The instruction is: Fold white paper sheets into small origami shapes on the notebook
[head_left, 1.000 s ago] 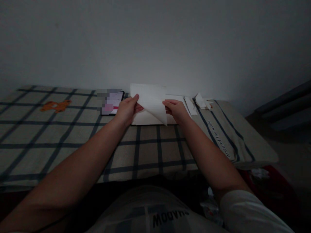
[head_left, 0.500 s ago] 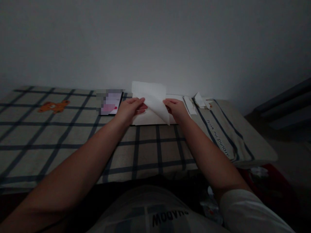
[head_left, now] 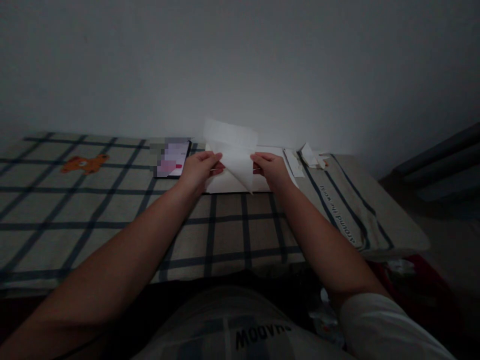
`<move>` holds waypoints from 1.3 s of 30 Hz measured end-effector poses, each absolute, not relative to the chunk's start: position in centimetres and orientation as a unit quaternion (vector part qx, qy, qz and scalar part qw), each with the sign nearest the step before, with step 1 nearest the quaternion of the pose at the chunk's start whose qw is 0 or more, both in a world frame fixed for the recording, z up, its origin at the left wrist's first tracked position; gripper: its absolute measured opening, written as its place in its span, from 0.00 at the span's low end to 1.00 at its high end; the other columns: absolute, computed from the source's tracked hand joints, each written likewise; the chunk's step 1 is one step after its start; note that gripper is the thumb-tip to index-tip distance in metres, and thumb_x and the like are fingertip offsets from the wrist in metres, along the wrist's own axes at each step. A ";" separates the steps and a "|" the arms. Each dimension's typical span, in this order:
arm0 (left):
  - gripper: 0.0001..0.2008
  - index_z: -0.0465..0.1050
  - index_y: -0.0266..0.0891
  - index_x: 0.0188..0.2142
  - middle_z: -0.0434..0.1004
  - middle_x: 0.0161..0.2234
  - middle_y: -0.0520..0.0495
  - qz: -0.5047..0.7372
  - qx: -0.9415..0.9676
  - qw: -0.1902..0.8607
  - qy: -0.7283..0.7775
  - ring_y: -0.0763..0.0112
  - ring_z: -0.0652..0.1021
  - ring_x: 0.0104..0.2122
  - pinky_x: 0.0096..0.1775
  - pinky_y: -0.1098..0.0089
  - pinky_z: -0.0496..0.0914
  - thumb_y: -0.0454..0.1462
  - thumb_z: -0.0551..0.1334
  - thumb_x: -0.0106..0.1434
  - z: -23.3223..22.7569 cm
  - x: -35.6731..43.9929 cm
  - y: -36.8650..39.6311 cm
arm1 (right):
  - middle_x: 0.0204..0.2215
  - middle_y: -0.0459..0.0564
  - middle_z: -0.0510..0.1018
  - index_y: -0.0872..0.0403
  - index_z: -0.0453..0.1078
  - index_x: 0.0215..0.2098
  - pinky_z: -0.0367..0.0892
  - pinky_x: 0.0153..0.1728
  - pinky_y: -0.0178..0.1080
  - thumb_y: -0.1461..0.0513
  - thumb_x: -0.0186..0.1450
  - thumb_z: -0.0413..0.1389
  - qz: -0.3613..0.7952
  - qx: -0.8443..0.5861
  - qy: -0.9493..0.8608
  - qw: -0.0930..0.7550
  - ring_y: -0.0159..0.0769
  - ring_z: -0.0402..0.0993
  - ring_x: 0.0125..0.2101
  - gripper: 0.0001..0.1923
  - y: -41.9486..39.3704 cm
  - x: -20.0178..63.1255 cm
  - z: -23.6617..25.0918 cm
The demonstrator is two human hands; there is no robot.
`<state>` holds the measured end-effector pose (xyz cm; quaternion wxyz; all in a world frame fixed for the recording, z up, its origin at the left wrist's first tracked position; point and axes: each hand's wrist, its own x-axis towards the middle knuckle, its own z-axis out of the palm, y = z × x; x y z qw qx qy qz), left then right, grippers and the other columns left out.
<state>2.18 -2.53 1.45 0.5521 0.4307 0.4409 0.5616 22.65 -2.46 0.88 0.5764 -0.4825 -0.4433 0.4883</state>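
A white sheet of paper (head_left: 238, 162) is pinched between my two hands, its upper part standing up and its lower end narrowing to a point. My left hand (head_left: 202, 167) grips the sheet's left side with thumb and fingers closed. On the opposite side, my right hand (head_left: 268, 164) pinches the right edge. Under the sheet, more white paper (head_left: 225, 186) lies flat on a dark-edged base that is mostly hidden. The fingertips behind the sheet are partly covered.
Left of my hands lies a tablet-like device (head_left: 174, 159) with a lit screen. Torn paper pieces (head_left: 309, 156) lie to the right. An orange bear-shaped piece (head_left: 84, 164) sits far left on the checked tablecloth (head_left: 228, 230). A red bin (head_left: 423, 285) stands below the table's right end.
The sheet's top has tilted, and a crease now crosses it between my hands. Its lower tip has shifted slightly left. Both hands keep their hold, almost in place.
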 end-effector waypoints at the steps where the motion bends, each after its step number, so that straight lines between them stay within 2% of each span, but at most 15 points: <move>1: 0.12 0.73 0.37 0.28 0.77 0.26 0.52 0.551 0.439 0.562 0.432 0.76 0.78 0.27 0.35 0.74 0.76 0.40 0.73 0.57 1.4 2.2 -2.6 | 0.23 0.43 0.79 0.53 0.78 0.32 0.74 0.28 0.36 0.60 0.56 0.68 0.487 -0.484 -0.439 0.580 0.29 0.75 0.24 0.07 -2.4 22.6 0.8; 4: 0.15 0.74 0.37 0.29 0.79 0.28 0.50 0.502 0.461 0.604 0.413 0.73 0.80 0.30 0.37 0.72 0.77 0.44 0.74 0.56 1.1 2.3 -2.8 | 0.24 0.43 0.80 0.53 0.78 0.33 0.75 0.28 0.36 0.58 0.54 0.70 0.488 -0.480 -0.424 0.593 0.30 0.76 0.25 0.11 -2.2 22.5 0.5; 10: 0.14 0.70 0.37 0.22 0.76 0.23 0.51 0.503 0.452 0.602 0.424 0.76 0.78 0.25 0.36 0.73 0.77 0.36 0.73 0.57 0.7 2.7 -2.6 | 0.24 0.42 0.79 0.54 0.78 0.32 0.75 0.30 0.36 0.54 0.48 0.73 0.516 -0.444 -0.421 0.599 0.29 0.75 0.25 0.18 -2.4 22.3 0.5; 15: 0.15 0.70 0.36 0.20 0.73 0.21 0.52 0.522 0.448 0.575 0.442 0.77 0.75 0.23 0.34 0.74 0.76 0.34 0.73 0.56 0.9 2.7 -2.6 | 0.23 0.42 0.78 0.54 0.77 0.31 0.75 0.30 0.35 0.51 0.44 0.75 0.542 -0.423 -0.423 0.591 0.28 0.74 0.25 0.22 -2.8 22.3 1.0; 21: 0.14 0.71 0.36 0.19 0.74 0.21 0.51 0.540 0.455 0.555 0.440 0.77 0.75 0.23 0.33 0.75 0.75 0.33 0.73 0.55 1.3 2.8 -3.0 | 0.27 0.44 0.80 0.53 0.77 0.34 0.75 0.31 0.35 0.48 0.47 0.74 0.554 -0.417 -0.447 0.565 0.30 0.76 0.28 0.23 -2.7 22.6 0.9; 26: 0.14 0.71 0.36 0.19 0.74 0.20 0.51 0.566 0.437 0.540 0.445 0.77 0.75 0.23 0.32 0.75 0.75 0.32 0.72 0.56 1.3 2.7 -2.8 | 0.26 0.45 0.79 0.54 0.77 0.29 0.73 0.29 0.33 0.47 0.47 0.74 0.565 -0.423 -0.470 0.531 0.28 0.75 0.26 0.23 -2.9 22.7 1.0; 33: 0.14 0.72 0.35 0.20 0.74 0.21 0.51 0.561 0.434 0.560 0.429 0.78 0.75 0.22 0.32 0.76 0.75 0.32 0.70 0.59 1.2 2.5 -2.5 | 0.25 0.47 0.81 0.55 0.80 0.29 0.73 0.30 0.33 0.50 0.48 0.75 0.557 -0.431 -0.495 0.508 0.29 0.75 0.26 0.20 -3.1 22.8 1.0; 39: 0.14 0.71 0.35 0.21 0.74 0.21 0.52 0.560 0.435 0.560 0.427 0.78 0.75 0.22 0.32 0.75 0.75 0.33 0.70 0.61 1.1 2.5 -2.6 | 0.24 0.47 0.80 0.55 0.77 0.24 0.72 0.28 0.34 0.43 0.49 0.73 0.560 -0.420 -0.503 0.507 0.29 0.75 0.24 0.25 -3.0 22.8 0.9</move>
